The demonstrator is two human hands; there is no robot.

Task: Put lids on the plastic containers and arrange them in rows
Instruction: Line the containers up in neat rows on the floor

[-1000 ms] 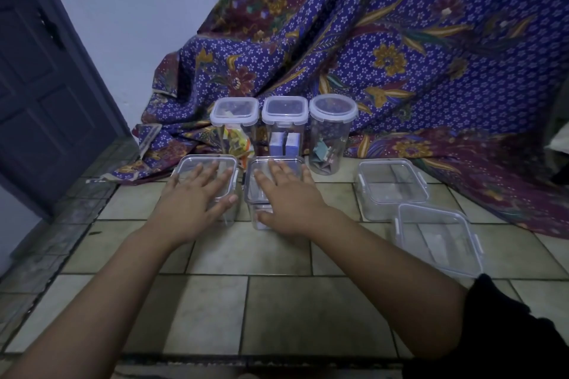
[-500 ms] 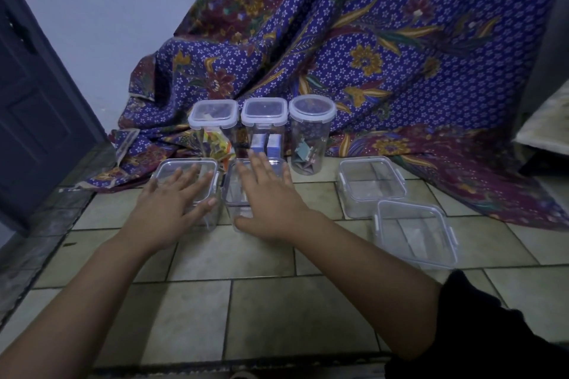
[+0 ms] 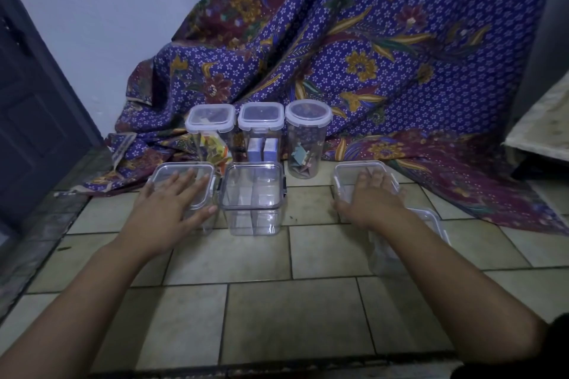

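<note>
Home interior: tiled floor point(image 3: 277, 311), panelled door point(image 3: 34, 120), batik cloth point(image 3: 385, 49) draped vs plain wall point(image 3: 101, 6).

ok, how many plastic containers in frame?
7. Back row: left tall container, middle tall container, round container. Front row: left front container under the left hand, middle front container, right front container under the right hand. A near container is half hidden behind the right forearm.

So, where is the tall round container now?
In the head view, the tall round container stands at the right end of the back row, beside the square-lidded container, before the patterned cloth.
</note>
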